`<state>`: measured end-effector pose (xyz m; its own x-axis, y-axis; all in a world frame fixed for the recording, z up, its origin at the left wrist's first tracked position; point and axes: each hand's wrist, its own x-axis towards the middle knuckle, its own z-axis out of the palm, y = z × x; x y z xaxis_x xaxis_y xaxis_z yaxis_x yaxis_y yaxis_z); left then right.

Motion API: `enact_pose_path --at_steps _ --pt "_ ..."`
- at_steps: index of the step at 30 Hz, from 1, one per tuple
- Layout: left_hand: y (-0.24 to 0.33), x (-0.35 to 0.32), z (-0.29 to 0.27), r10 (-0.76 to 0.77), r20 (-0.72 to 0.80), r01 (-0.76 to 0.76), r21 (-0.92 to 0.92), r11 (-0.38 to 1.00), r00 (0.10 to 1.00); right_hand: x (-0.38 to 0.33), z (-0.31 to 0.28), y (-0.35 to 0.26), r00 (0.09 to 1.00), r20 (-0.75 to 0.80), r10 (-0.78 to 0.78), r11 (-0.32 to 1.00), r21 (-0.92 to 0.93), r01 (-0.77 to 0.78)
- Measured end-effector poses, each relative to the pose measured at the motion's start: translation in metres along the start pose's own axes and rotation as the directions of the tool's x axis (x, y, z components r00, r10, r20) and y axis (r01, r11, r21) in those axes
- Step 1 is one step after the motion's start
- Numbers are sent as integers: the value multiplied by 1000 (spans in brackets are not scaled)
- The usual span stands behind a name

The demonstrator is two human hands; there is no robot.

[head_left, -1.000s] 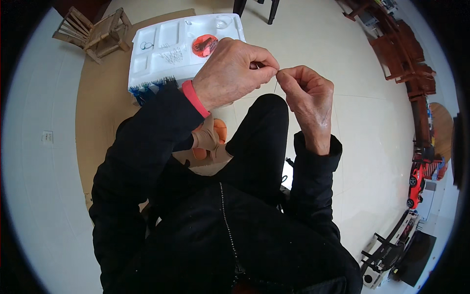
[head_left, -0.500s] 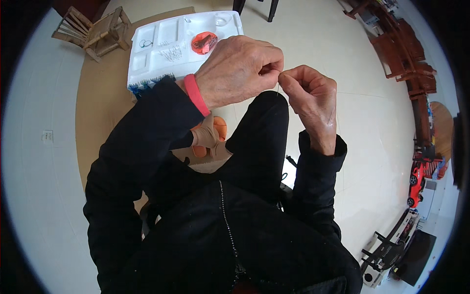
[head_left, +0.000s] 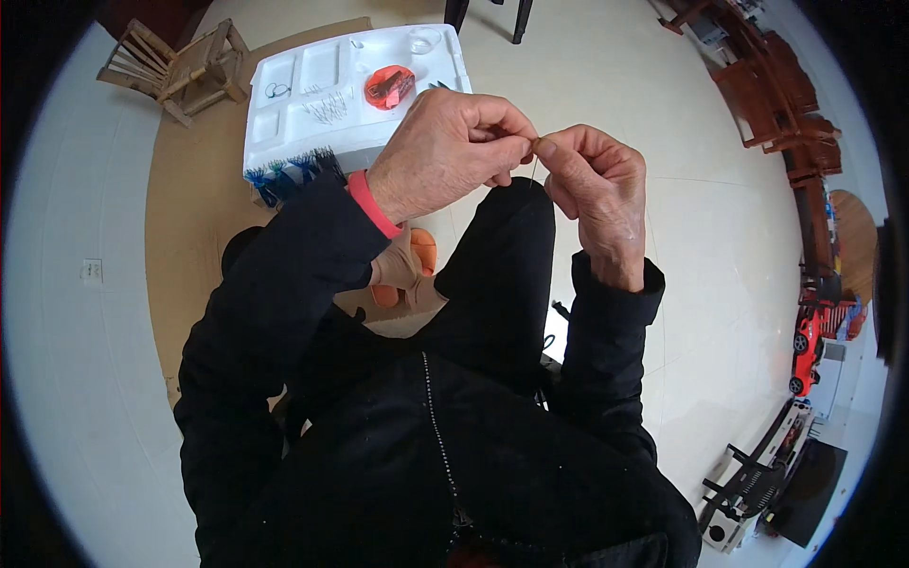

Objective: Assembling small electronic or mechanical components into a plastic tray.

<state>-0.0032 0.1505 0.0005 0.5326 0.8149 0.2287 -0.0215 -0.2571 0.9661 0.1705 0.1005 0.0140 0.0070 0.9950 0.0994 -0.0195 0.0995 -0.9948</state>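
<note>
Pale floor spreads wide around; left hand [head_left: 445, 156] and right hand [head_left: 597, 189] pinch a thin thread [head_left: 533, 163] near the white tray [head_left: 284, 123].

Tray [head_left: 284, 114] lies on the floor beyond both hands, chair [head_left: 180, 71] left.

thread [head_left: 533, 172] | thin, pale, barely visible | runs short & near-vertical from pinch pt btwn both hands' fingertips, down over dark trouser knee | taut-looking, upper end pinched, lower end too fine to trace | held mid-air, above lap
</note>
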Motion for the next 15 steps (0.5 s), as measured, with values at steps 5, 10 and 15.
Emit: enact_pose_path --at_steps 5,10,15 --pt "7 2 -4 39 -26 -37 90 995 999 1 0 2 1000 -5 24 1000 -20 -24" --pt "14 3 -6 38 29 -42 119 992 999 -1 1 -5 999 0 38 999 -38 -38" --pt "16 4 -7 30 50 -37 133 990 998 -2 -1 -5 999 -6 44 994 -100 -44"
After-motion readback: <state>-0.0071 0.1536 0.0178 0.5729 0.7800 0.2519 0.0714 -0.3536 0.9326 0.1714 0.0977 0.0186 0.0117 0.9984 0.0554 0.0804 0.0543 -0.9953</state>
